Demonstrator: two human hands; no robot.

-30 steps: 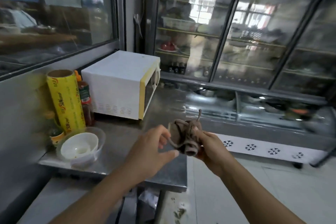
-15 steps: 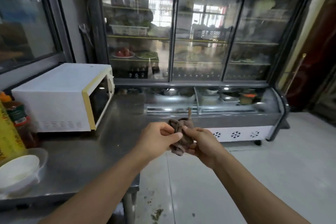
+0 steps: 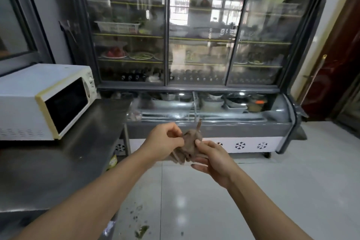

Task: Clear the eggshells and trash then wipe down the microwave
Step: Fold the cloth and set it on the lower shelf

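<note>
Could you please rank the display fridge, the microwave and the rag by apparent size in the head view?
1. Display fridge, by far the largest.
2. Microwave, though nearness to the camera enlarges it.
3. Rag, bunched between both hands.

Both forearms reach in from the lower corners of the frame and meet just below its middle. The left hand (image 3: 164,140), back turned toward the camera, has its fingers curled with thumb and fingertips pinching a crumpled brown cloth (image 3: 188,143). The right hand (image 3: 212,159) sits just beside it, lower right, palm tilted up, thumb pressed on the cloth and fingers cupped beneath it. Both wrists are bare.
</note>
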